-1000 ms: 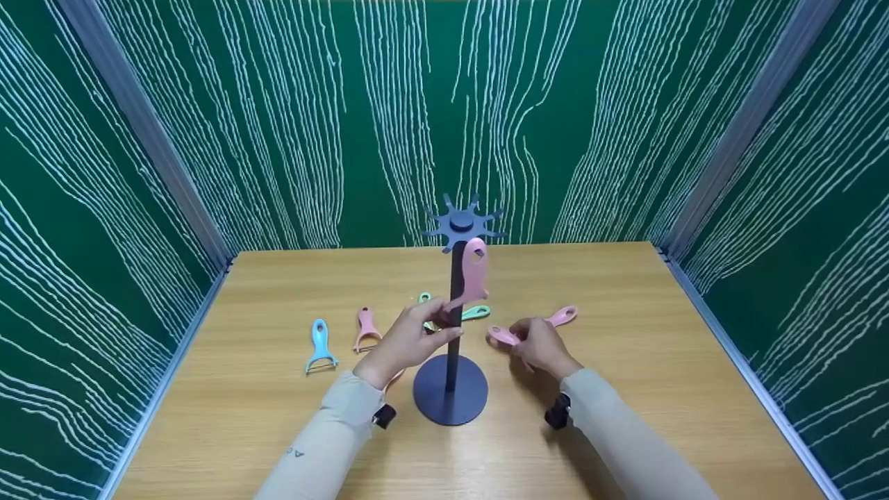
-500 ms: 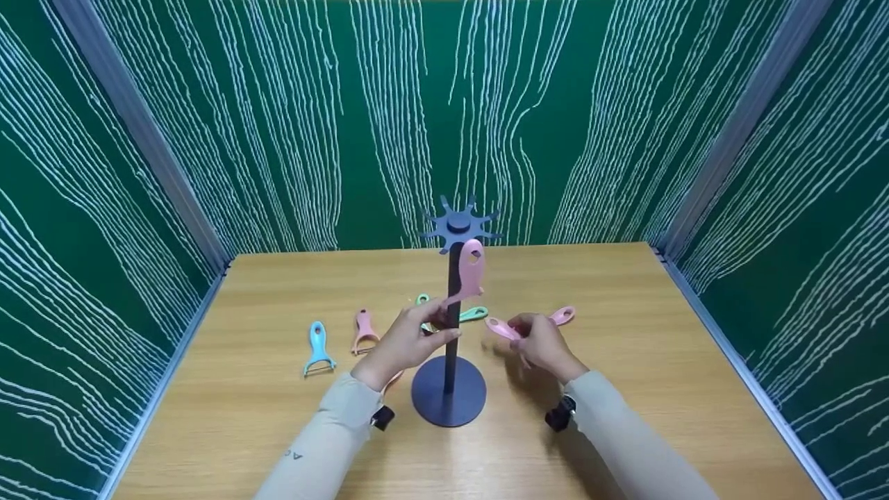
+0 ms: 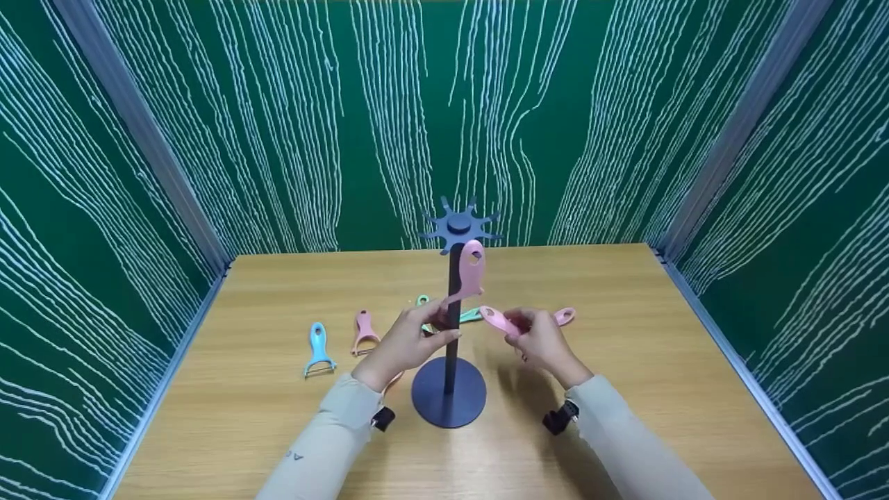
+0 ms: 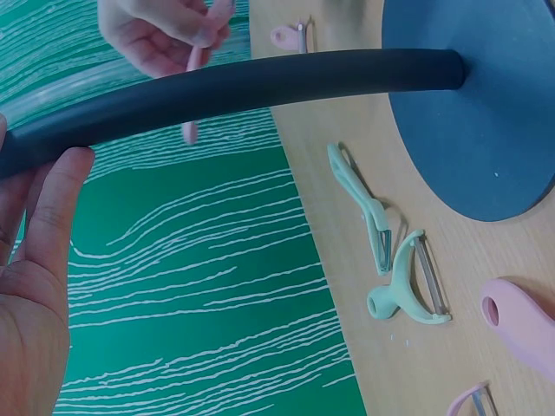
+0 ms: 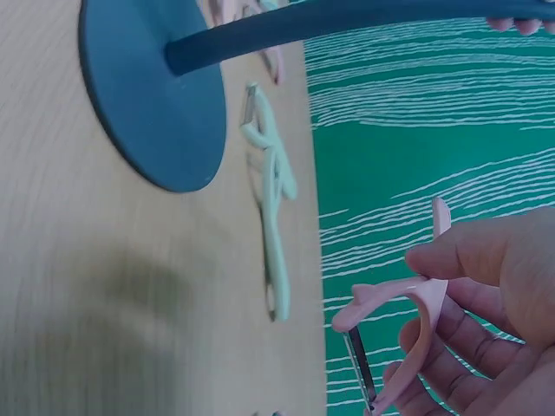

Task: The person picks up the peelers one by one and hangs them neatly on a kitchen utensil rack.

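Note:
My left hand [image 3: 410, 342] grips the dark pole [image 3: 453, 344] of a metal stand, whose round base [image 3: 450, 410] rests on the table. The star-shaped hook top [image 3: 458, 223] is above it. A pink peeler [image 3: 472, 271] stands upright beside the pole, its lower end at my left fingers; I cannot tell whether it hangs from a hook. Right of the pole, my right hand [image 3: 545, 346] pinches another pink peeler [image 3: 499, 321] above the table, handle toward the stand. Its blade and forked head [image 5: 425, 303] show in the right wrist view.
On the wooden table, a blue peeler [image 3: 318, 347] and a pink peeler [image 3: 364, 333] lie left. Green peelers [image 4: 408, 290] lie behind the stand. Another pink peeler [image 3: 565, 317] is partly behind my right hand. An orange-pink one is mostly hidden by my left wrist. Green walls enclose the table.
My right hand has lifted the pink peeler a little off the table, raising its handle toward the stand. My left hand keeps its hold on the pole.

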The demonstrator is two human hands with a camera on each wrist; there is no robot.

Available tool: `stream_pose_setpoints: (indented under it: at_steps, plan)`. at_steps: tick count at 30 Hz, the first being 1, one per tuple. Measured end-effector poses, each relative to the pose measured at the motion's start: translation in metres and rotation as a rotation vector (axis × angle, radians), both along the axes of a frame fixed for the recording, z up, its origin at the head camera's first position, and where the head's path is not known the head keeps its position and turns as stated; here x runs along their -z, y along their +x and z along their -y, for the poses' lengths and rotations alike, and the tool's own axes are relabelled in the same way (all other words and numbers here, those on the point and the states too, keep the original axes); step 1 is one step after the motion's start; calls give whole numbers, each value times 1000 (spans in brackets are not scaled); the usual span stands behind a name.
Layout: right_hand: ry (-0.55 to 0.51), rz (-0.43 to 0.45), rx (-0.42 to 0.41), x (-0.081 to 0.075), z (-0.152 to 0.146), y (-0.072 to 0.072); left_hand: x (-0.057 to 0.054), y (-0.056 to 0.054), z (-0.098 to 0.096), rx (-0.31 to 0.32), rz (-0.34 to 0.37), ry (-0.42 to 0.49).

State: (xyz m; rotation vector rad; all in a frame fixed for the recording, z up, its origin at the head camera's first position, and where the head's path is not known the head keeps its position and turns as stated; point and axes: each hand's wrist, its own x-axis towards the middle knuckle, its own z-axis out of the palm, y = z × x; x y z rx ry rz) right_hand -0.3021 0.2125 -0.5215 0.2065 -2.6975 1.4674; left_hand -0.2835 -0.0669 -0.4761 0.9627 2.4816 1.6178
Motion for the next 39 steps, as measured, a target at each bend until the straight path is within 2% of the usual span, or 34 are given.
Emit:
stream_pose_setpoints:
  at_steps: [9, 23, 31, 39]
  plan:
    - [-12, -25, 9, -17, 7, 11, 1, 0, 0, -14, 18, -2]
    - [-73, -177, 40, -36, 12, 28, 1, 1, -1, -24, 24, -16]
    - [-141, -228, 34, -52, 17, 38, 1, 3, -1, -25, 56, -7]
    - [-156, -279, 55, -66, 20, 45, 0, 2, -1, -25, 72, -7]
